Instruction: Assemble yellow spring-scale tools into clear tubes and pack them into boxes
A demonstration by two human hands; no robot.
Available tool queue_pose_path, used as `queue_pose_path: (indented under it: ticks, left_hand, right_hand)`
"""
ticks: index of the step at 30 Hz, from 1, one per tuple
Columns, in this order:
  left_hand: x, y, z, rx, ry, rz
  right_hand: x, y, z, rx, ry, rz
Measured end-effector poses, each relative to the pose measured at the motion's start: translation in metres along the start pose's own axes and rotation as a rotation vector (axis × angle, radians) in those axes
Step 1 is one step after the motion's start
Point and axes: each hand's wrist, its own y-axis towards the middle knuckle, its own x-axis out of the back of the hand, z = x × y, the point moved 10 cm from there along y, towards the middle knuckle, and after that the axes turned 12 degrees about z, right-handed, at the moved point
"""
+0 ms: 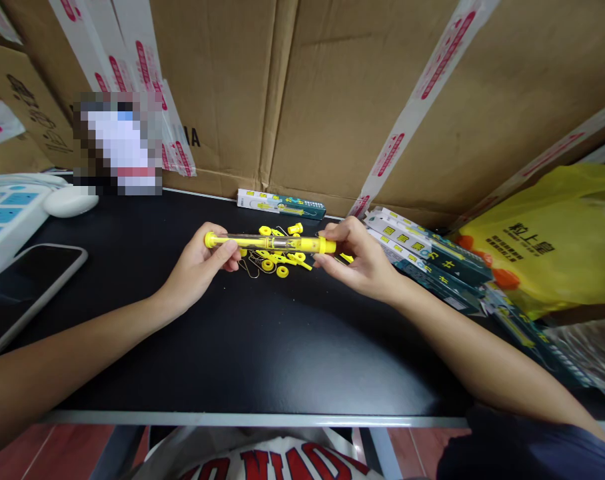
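A clear tubular spring scale point(252, 241) with yellow end caps lies level between my hands, above the black table point(282, 363). My left hand point(198, 263) pinches its left end, thumb on top of the tube. At the other end, the fingers of my right hand point(365, 263) close around the yellow cap. Beneath the tube is a small pile of loose yellow plastic parts point(282, 272), some ring-shaped, with thin metal wire hooks point(250, 271) among them. The tube and my fingers hide part of the pile.
A narrow printed box point(281, 205) lies behind the pile. More such boxes point(432, 257) are stacked at the right, beside a yellow bag point(542, 247). To the left are a phone point(30, 293) and a white power strip point(12, 213). Large cardboard boxes point(217, 80) wall off the back.
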Motion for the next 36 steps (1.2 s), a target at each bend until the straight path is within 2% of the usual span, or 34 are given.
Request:
queue_pose_path:
  ticks: [6,21,25,31,36]
  left_hand:
    - [-0.001,0.001,0.0,0.006,-0.034,0.002]
    - [-0.005,0.001,0.009,0.099,-0.051,0.036]
    - [-0.003,0.001,0.008,0.094,-0.019,0.024]
    - [-0.002,0.001,0.009,0.109,-0.03,0.006]
    - [0.0,0.002,0.005,0.118,0.055,0.011]
  right_hand:
    - [-0.002,-0.003,-0.004,-0.04,0.002,-0.001]
    - [-0.008,-0.002,-0.015,-0.125,0.183,0.061]
    - [-0.006,0.0,-0.017,-0.148,0.219,0.058]
    - [0.003,0.001,-0.014,-0.143,0.086,0.002]
    - [0.005,0.004,-0.021,-0.176,0.178,0.003]
